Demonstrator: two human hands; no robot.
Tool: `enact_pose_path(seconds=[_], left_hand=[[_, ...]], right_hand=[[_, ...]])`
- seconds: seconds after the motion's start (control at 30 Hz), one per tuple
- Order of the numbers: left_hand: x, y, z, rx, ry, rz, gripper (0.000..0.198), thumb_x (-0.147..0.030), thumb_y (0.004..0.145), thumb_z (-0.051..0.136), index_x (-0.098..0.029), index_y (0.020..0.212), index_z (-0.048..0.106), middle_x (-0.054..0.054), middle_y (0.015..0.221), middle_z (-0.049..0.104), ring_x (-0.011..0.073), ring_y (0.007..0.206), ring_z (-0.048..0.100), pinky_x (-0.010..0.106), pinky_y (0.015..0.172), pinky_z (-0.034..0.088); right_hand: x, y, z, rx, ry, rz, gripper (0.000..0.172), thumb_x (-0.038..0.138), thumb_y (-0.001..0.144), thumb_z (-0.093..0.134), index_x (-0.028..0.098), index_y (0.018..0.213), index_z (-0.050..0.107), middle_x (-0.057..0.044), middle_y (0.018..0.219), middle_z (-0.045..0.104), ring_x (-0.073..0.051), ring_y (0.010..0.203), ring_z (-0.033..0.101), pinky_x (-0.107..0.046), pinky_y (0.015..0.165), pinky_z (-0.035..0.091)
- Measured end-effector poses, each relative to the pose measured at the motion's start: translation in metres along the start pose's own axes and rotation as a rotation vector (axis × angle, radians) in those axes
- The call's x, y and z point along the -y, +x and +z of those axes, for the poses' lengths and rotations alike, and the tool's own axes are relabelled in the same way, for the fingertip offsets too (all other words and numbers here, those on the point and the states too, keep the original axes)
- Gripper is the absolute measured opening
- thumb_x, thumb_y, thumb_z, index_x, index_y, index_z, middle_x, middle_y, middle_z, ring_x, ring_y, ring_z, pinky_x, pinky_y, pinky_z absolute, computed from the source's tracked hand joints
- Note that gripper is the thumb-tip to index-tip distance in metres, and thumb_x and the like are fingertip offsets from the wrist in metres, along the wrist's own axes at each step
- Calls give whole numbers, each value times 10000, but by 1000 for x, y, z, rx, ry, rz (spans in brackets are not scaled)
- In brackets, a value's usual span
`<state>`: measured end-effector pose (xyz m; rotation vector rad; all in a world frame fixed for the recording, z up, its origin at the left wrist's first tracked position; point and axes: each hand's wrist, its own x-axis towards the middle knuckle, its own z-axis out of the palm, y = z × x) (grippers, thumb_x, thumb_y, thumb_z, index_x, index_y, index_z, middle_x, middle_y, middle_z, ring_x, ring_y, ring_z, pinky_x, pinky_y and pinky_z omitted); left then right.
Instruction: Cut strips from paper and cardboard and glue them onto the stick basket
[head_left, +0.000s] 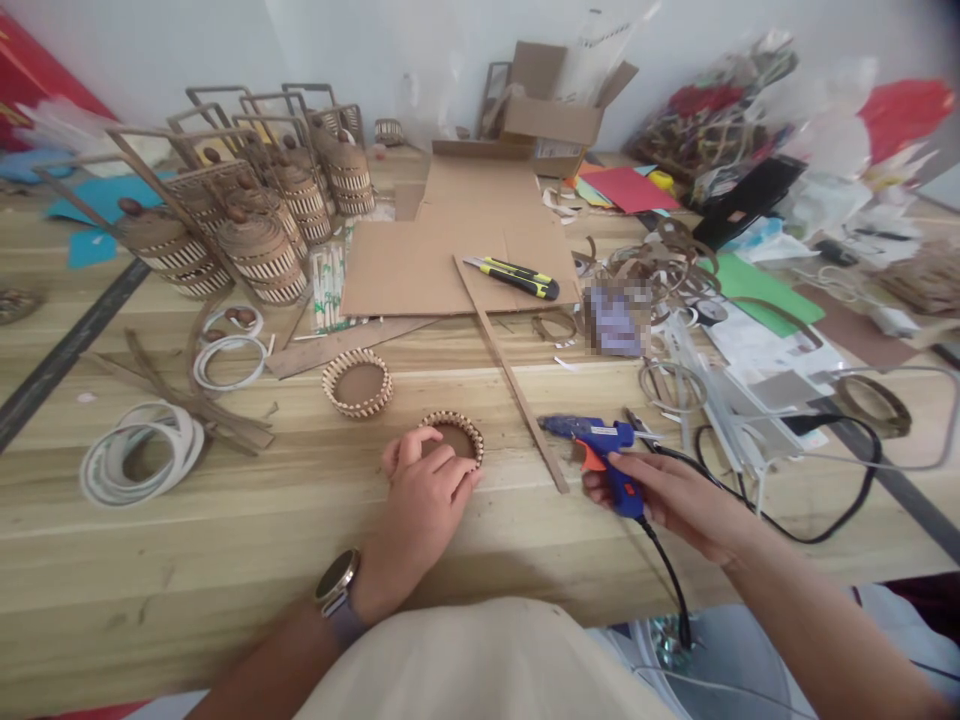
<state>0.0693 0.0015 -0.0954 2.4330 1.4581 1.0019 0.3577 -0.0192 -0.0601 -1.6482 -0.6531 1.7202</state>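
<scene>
My left hand (pixel 427 500) is closed around the near side of a small round basket (pixel 472 428), its fingers over the rim and partly hiding it. This basket has a brown base and a low wall of short pale and dark sticks. In my right hand (pixel 667 495) is a blue hot glue gun (pixel 621 490) with an orange trigger, its nozzle pointing left. Just left of that nozzle lies a long thin wooden strip (pixel 510 375). A second small round basket (pixel 358 383), with a taller pale wall, stands to the upper left of my left hand.
A yellow-black utility knife (pixel 517 277) lies on cardboard (pixel 397 260). Several handled lidded baskets (pixel 262 255) stand at the back left. White tape rolls (pixel 142 455) lie at left. Loose brown rings (pixel 675 260) and the black cord (pixel 825 540) are at right. Behind is a carton (pixel 555 120).
</scene>
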Motion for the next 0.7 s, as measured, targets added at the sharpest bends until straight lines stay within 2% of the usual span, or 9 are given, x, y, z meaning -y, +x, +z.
enact_pose_path(seconds=[0.1,0.2,0.3,0.37,0.43,0.57,0.63,0.7], left_hand=[[0,-1,0,-8,1,-3,121,-168,824,763,-270,780,716,-18,648,674,269,1003,574,437,888,302],[-1,-1,-1,-1,11,-26,144,-185,791,801,-253,884,715,-7,721,716,285,1030,572,441,898,308],[-2,-1,-4,37,17,-53,153,-210,781,815,-227,762,665,0,731,718,295,1048,569,447,909,309],[-2,0,-5,49,17,-50,240,-218,780,818,-215,667,606,-3,703,700,295,1037,573,448,904,309],[-2,1,-5,44,8,-44,277,-216,774,824,-208,642,580,-10,689,694,287,1018,578,444,890,310],[-1,1,-4,38,-14,-43,285,-223,779,820,-212,630,577,-19,664,689,278,1010,579,439,879,301],[0,0,-5,40,-9,-32,272,-229,772,827,-211,646,587,-16,674,691,281,1017,577,439,882,298],[1,-2,-6,44,5,-13,253,-235,756,841,-204,679,602,-9,700,694,289,1030,573,441,891,296]], right_hand=[[3,-1,-5,-50,-216,-55,373,535,673,818,181,760,738,-76,767,765,-210,699,702,-322,709,584],[6,-2,-8,-238,-629,-154,350,572,695,751,226,752,753,-34,647,725,-218,598,644,-331,589,514],[8,-6,-5,-472,-1009,-288,271,512,759,677,258,821,745,-41,676,729,-267,631,654,-357,580,460],[9,-11,5,-532,-1144,-390,269,494,817,612,261,885,727,-65,758,744,-296,703,675,-386,628,471],[9,-14,21,-474,-1211,-559,266,472,870,560,260,914,715,-82,821,739,-301,772,679,-414,707,497],[11,-9,61,-140,-1229,-964,279,334,959,475,219,1067,705,-119,993,702,-281,948,657,-417,850,523],[12,1,79,-24,-1250,-1072,320,266,979,432,175,1140,693,-150,1053,677,-273,970,649,-411,857,531],[13,14,96,67,-1288,-1115,357,213,983,404,130,1187,685,-178,1080,659,-267,938,651,-399,811,544]])
